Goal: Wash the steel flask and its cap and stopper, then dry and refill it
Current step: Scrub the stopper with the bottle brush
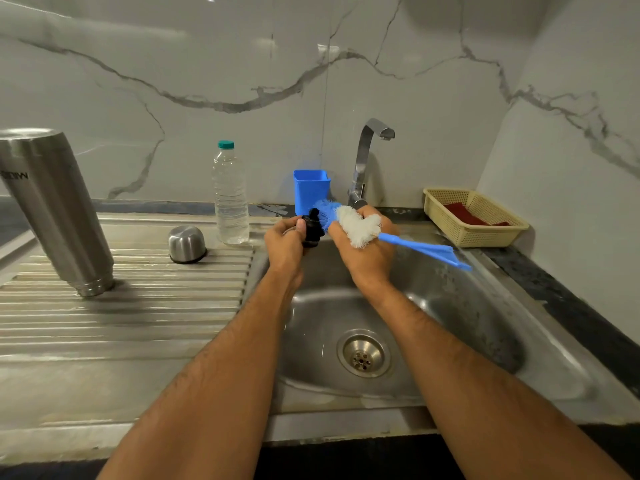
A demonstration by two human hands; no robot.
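Stopper (312, 227), black, in our left hand (284, 244), fingers grasping it above sink (450, 306). Our right hand (367, 252) grips blue bottle brush (360, 226), bristles touching stopper. Flask (57, 209) stands upside down on drainboard near left edge; cap (187, 244) beside water bottle (230, 195) at back edge.

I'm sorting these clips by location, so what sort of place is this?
Most likely a home kitchen, at the washing-up spot: a steel sink with a ribbed drainboard, a tap against a marble-look wall, and a basket on the dark counter.
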